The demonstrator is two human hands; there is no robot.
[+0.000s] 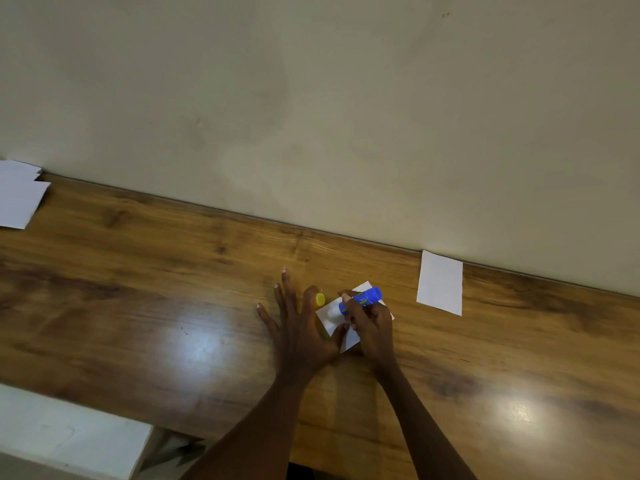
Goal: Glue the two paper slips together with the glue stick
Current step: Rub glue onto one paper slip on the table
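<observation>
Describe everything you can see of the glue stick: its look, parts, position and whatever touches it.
The glue stick is a blue tube, plastic by its look, with a yellow-green label band. It is uncapped; a yellow cap, probably its own, sits apart beside the left hand. The right hand grips it round the middle, tilted, base up and to the right, its pale tip down on the white paper slip on the wooden table.

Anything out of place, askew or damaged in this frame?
Nothing stands out: the right hand holds the glue stick on the near slip, steadied by the left hand; the second slip lies flat by the wall.
</observation>
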